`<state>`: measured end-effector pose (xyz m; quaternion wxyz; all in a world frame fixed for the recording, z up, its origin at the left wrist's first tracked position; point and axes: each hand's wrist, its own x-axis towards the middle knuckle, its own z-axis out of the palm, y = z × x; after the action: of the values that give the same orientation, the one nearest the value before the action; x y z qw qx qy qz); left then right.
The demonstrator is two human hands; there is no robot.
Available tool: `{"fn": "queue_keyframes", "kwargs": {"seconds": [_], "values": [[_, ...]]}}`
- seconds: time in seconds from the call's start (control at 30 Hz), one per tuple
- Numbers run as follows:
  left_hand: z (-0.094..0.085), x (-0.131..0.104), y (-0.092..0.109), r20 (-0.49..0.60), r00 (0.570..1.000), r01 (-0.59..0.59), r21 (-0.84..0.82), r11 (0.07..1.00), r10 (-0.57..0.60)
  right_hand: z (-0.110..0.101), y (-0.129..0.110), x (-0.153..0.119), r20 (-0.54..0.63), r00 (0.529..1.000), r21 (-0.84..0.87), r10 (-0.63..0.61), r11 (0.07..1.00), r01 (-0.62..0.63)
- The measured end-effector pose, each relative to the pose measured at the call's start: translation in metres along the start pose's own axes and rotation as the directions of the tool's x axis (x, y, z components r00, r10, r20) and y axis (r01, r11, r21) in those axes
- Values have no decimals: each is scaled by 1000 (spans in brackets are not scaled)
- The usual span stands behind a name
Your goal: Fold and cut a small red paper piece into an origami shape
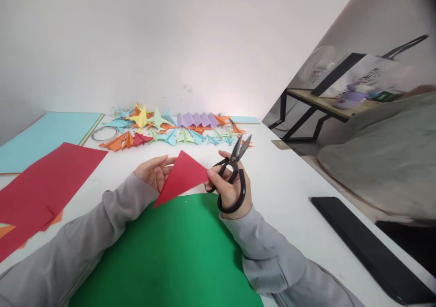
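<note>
A folded red paper triangle point(184, 175) is held up over the near edge of the table, its top point tilted up. My right hand point(229, 192) pinches its right corner between thumb and fingers. Black-handled scissors point(233, 157) hang in the same hand, handle loops around the palm, blades parted and pointing up and away. My left hand point(153, 173) is at the triangle's left edge with the palm turned up and fingers stretched out. Its fingertips pass partly behind the paper, so their contact is hidden. Below both hands lies a large green sheet point(170, 257).
Red paper point(68, 175) and light blue sheets point(51, 134) lie at the left. Folded paper pieces in several colours point(184, 134) line the wall, beside a wire coil point(105, 134). A long black object point(368, 248) rests at the right edge. A low table point(327, 100) stands beyond.
</note>
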<state>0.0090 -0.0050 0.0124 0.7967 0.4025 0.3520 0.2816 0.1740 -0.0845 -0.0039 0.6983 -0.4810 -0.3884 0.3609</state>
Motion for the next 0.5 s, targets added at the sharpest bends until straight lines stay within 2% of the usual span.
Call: {"fn": "queue_keyframes", "kwargs": {"seconds": [0.07, 0.13, 0.2, 0.27, 0.3, 0.37, 0.43, 0.5], "values": [[1, 2, -9, 31, 1000, -1, -61, 998, 3, 1, 4, 1, -102, 992, 105, 69, 993, -58], [9, 2, -22, 71, 994, -85, 90, 992, 79, 3, 9, 0, -161, 973, 194, 165, 972, -133], [21, 1, -36, 64, 972, -233, 241, 942, 224, 6, 13, -3, -147, 966, 191, 215, 964, -185], [32, 1, -45, -57, 951, -274, 297, 915, 303, 8, 13, -8, -61, 976, 112, 208, 973, -201], [35, 1, -47, -107, 951, -250, 290, 924, 291, 10, 13, -10, -17, 981, 62, 193, 980, -191], [35, 3, -46, -161, 959, -211, 148, 966, 234, 12, 10, -13, 24, 988, -24, 154, 988, -154], [28, 5, -40, -230, 961, -159, -15, 987, 151, 12, 6, -13, 23, 993, -75, 113, 991, -111], [20, 6, -34, -281, 955, -134, -106, 985, 99, 10, 2, -14, 60, 991, -98, 117, 989, -111]]}}
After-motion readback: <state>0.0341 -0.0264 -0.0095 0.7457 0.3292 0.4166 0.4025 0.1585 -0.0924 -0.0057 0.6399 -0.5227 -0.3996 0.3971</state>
